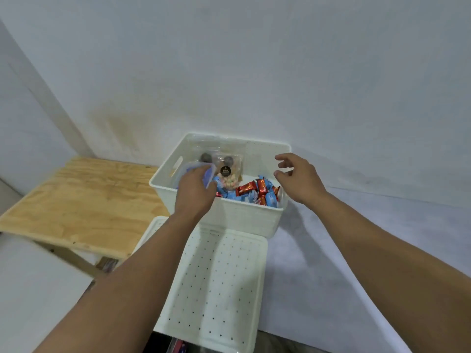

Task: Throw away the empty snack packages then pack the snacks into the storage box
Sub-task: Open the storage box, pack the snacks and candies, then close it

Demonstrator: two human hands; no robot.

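A white storage box (244, 215) stands against the wall on a white surface. Inside lie red and blue snack packets (257, 192), a clear bag of pastel sweets with a black label (228, 174) and clear packs holding dark round pieces (205, 155). My left hand (195, 191) reaches into the box's left side and grips a light blue packet (207, 175). My right hand (297, 177) hovers over the box's right rim, fingers spread and holding nothing.
The box's white perforated lid (224, 284) lies flat in front of the box, under my left forearm. A low plywood table (84, 202) stands to the left. Dark items (175, 346) show below the lid at the bottom edge.
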